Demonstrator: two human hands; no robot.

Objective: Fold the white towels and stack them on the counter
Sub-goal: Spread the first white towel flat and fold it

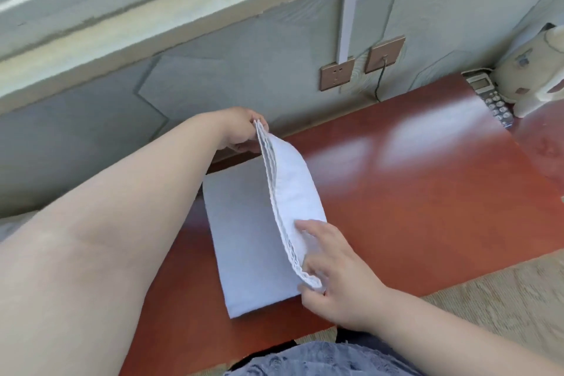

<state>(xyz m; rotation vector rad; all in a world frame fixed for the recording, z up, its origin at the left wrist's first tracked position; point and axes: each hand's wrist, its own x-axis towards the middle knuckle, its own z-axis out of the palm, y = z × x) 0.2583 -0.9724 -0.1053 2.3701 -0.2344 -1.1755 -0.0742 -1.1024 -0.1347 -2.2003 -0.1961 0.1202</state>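
Left hand (pixel 241 131) stretched to the far end, fingers pinching the far corner of the lifted edge of a white cloth towel (pixel 293 189); right hand (pixel 335 275) at the near end, fingers and thumb pinching the near corner of the same edge, so both hands are clamped on the towel and well apart along its length; the held edge shows several stacked layers with a wavy hem; the raised flap arcs up between the hands and bulges to the right, while the other part of the towel lies flat on the glossy red-brown wooden counter (pixel 412 186) at its left end, reaching close to the front edge; behind, on the grey-green patterned wall (pixel 213 70), two bronze square wall sockets (pixel 337 75) side by side; a thin black cable (pixel 379 82) drops from the right one down behind the counter; a flat white conduit strip (pixel 348 24) rises from the left one; at the counter's far right, a dark keypad telephone (pixel 491 101) with a cream plush toy (pixel 531 76) just beside it; beige carpet (pixel 494 299) in front of the counter; blue-grey patterned garment (pixel 320 357) at the bottom edge.
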